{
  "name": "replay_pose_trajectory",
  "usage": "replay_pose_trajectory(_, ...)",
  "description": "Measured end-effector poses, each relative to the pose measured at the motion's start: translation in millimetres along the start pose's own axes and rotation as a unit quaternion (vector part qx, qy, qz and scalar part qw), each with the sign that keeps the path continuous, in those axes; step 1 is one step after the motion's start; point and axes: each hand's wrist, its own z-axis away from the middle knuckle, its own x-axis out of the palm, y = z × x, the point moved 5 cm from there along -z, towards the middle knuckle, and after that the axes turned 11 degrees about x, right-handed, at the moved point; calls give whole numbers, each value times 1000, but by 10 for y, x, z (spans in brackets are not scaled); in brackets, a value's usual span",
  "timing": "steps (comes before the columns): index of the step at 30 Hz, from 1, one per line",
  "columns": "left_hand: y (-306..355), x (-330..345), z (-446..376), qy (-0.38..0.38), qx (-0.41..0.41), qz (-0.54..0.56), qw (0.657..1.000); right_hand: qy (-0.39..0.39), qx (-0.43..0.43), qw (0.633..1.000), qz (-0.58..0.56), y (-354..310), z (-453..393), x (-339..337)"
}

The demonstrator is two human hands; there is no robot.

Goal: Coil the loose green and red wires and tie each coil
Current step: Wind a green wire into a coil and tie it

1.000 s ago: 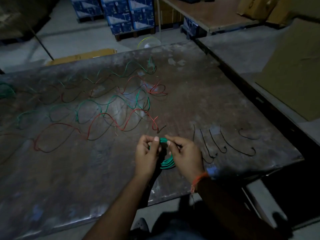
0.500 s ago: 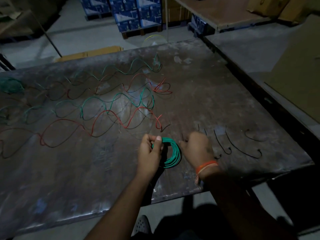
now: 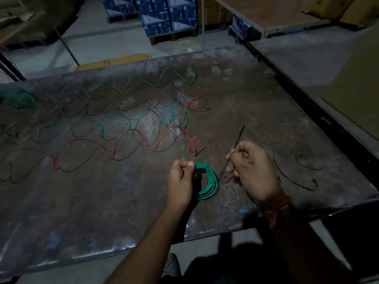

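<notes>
Lower centre of frame: left hand (image 3: 180, 181) pinches the top of a wound green coil (image 3: 208, 183), thumb and fingers curled round the bundle, coil hanging just above the table (image 3: 102, 212). So one green wire is coiled but I judge it not yet tied.

Just right of it: right hand (image 3: 253, 171) has its fingers curled round a thin black tie (image 3: 235, 147), one end sticking up toward mid-frame. Looks like the tie for this coil; not yet round it.

Right edge, a bit further out: more black ties (image 3: 295, 177) lie loose on the table.

Mid to upper left: loose wavy red wires (image 3: 131, 138) and green wires (image 3: 143, 115) spread in rows, none coiled. Bulk of the job is left.

Far left edge: a dark green bundle (image 3: 19, 98), possibly a finished coil, too dim to be sure.
</notes>
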Motion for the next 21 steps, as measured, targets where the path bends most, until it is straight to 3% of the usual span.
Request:
replay_pose_trajectory(3,2,4,-17,6,-2,5,1000,-60,-8,991,-116,-116,89,35)
replay_pose_trajectory(5,-22,-10,-27,16,-10,-2,1000,-82,-13,988,-128,-86,91,79)
replay_pose_trajectory(9,-32,-31,-49,32,-21,1,999,-113,-20,993,-36,91,98,171)
replay_pose_trajectory(13,-34,-56,-56,36,-26,4,999,-88,-71,990,87,279,84,298)
replay_pose_trajectory(21,42,29,-33,-4,-38,85,996,-77,-142,987,16,430,148,463)
